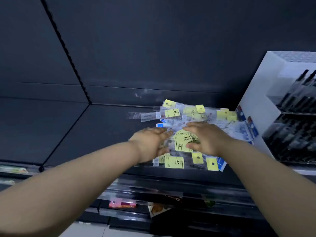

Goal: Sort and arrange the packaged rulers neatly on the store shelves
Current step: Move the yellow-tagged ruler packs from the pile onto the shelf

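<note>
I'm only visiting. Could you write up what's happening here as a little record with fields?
place: dark store shelf
goods: packaged rulers in a loose, overlapping pile, yellow and blue cards
left hand: fingers stretched out, on the pile
right hand: fingers stretched out, on the pile
beside: white pen display, right of the pile
state: not yet sorted

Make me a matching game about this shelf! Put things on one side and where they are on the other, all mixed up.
Things:
1. ruler packets
2. white rack
3. pink packet

Places:
A. on a lower shelf
B. standing at the far right
C. piled on the dark shelf, under the left hand and right hand

Pairs: 1-C, 2-B, 3-A
</note>
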`<state>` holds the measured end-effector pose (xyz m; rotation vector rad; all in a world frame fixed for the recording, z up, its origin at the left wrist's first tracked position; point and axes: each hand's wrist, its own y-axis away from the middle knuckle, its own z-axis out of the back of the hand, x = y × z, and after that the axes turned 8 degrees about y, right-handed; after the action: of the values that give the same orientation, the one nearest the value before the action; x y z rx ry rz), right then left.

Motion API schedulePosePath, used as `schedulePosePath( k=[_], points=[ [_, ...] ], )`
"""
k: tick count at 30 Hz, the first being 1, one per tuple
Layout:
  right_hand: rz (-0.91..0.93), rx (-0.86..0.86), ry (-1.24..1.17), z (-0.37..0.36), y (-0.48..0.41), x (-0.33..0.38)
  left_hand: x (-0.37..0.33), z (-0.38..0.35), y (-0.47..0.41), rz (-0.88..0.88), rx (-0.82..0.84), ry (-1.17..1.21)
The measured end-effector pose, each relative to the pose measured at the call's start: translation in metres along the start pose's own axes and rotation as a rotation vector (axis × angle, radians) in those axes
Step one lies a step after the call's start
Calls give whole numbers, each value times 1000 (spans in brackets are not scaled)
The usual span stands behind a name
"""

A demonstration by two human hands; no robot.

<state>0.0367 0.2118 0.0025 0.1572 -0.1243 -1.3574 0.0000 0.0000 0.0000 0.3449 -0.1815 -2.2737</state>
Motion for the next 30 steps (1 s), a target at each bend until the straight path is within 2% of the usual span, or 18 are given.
schedulePosePath(
  k=[6,12,16,22,26,30],
  points=[
    [2,84,39,-17,-7,0,-2,-15,-13,32,83,-102],
    [-21,76,77,-25,-11,5,-6,-15,-22,123,130,-135],
    [-36,4,142,-24,-13,9,-8,-19,-27,161,95,-80],
    [-62,-13,180,-22,-13,15,-6,-24,-28,142,-54,-63],
    [-69,-7,134,-22,-11,17,-6,-25,-28,138,-68,-16],
    [-44,-12,173,-21,-8,17,-11,-27,-30,160,-82,-103]
  ],
)
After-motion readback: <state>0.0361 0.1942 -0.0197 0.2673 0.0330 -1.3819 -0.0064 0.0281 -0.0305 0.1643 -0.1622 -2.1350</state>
